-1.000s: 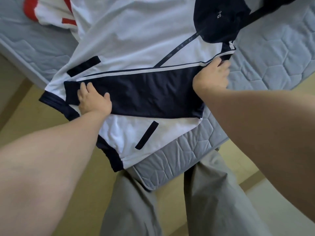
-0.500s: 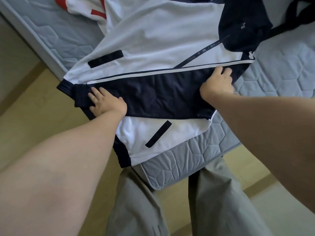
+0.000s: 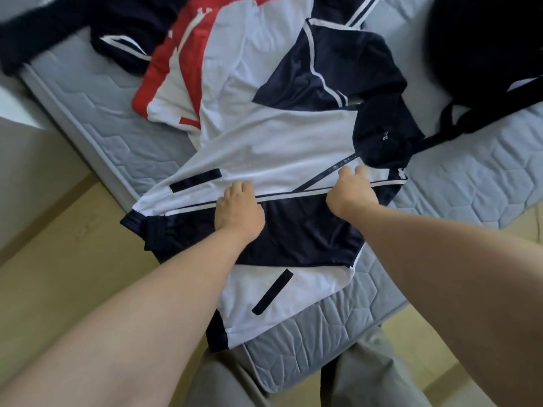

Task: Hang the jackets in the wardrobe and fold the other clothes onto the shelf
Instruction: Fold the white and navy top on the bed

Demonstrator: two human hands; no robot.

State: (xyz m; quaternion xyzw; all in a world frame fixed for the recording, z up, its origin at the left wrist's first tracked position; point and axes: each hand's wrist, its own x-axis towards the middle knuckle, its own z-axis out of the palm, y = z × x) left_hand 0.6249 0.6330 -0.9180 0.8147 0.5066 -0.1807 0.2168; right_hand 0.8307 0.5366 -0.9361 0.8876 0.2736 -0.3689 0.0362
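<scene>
Head view: left hand (image 3: 238,213) presses flat on jacket (image 3: 279,148) sleeve (image 3: 299,233), pinning the fold; right hand (image 3: 351,191), at its 3 o'clock, meets sleeve edge, grip unclear.

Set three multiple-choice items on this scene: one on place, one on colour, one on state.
1. The red-and-white garment lies: A on the floor; B on the mattress beyond the jacket; C in a hand.
2. The mattress is: A grey; B green; C brown.
3. The jacket's navy sleeve is: A rolled up; B tied in a knot; C folded across its front.
Answers: 1 B, it rests on the quilting; 2 A, grey quilted top; 3 C, it lies flat under left hand and right hand.
</scene>
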